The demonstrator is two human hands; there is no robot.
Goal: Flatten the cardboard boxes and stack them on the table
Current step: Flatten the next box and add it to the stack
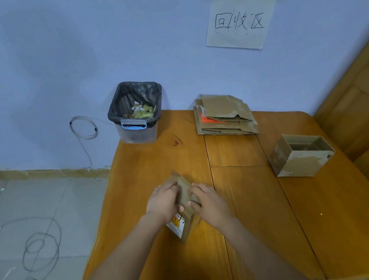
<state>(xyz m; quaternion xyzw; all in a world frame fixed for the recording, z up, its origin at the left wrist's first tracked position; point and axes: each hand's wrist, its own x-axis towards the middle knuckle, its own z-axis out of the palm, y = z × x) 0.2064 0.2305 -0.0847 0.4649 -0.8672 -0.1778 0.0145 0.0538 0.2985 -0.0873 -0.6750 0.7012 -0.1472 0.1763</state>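
Both hands, left [163, 201] and right [208, 199], are gripping a small brown cardboard box [184, 207] with a yellow-and-white label, mid-desk [251, 237]. Flattened cardboard stack [225, 115] is lying at the far edge; an open box [302, 155] is sitting right. Lined bin [135, 112] is standing far left. Handwritten sign [240, 21] is hanging on the blue wall. Box's top is hiding under fingers.

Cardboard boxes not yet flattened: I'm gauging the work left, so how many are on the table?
2. One box is gripped by both hands at the table's near middle; one open box stands at the right. The flattened stack lies at the back.
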